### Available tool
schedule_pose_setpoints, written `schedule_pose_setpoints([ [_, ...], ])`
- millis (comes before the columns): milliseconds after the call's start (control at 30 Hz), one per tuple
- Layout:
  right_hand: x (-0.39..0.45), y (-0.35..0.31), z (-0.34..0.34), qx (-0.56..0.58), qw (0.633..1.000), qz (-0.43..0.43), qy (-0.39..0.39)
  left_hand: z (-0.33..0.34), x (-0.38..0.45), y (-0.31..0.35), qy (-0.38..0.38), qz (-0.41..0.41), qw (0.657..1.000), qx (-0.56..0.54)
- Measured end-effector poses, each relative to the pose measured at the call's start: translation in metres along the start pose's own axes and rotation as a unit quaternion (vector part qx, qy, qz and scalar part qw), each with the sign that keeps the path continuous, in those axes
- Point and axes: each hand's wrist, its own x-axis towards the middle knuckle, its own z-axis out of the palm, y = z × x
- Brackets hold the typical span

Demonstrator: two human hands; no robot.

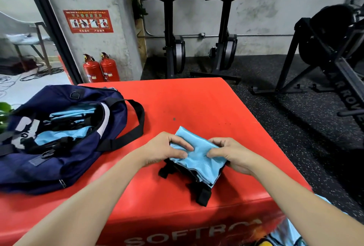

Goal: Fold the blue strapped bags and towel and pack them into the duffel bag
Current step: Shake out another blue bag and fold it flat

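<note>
Mid-fold on a blue strapped bag (199, 157), both hands' fingers (182, 148) pinching it on the worktop (197, 104). Next I tuck the straps, then drop it into the duffel bag (65, 167) on the left.

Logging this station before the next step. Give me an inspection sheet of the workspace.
Surface: red padded box, small dark marks near its middle.
Job's things: light blue strapped bag partly folded on the box, black straps trailing toward the near edge; navy duffel bag open at the box's left, light blue items with black straps already inside.
Clutter: more light blue fabric low at the near right edge.
Hands: left hand and right hand both pinch the bag's fabric.
Cables: loose black cables on the floor beyond the doorway.
Surroundings: two red fire extinguishers, black exercise machines, speckled floor.
</note>
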Motion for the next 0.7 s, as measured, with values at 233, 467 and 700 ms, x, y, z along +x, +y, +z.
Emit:
schedule_pose_setpoints([
  [233, 0.002, -0.015, 0.03, -0.02, 0.998, -0.008, -0.06, -0.019, -0.045, -0.006, 0.157, 0.01, 0.988, -0.009],
  [467, 0.014, -0.032, 0.099, 0.058, 0.994, -0.092, -0.007, -0.046, -0.105, -0.02, 0.264, 0.021, 0.964, -0.039],
  [700, 0.028, -0.041, 0.171, -0.005, 0.982, -0.158, 0.101, -0.077, -0.166, -0.048, 0.321, 0.005, 0.938, -0.131],
])
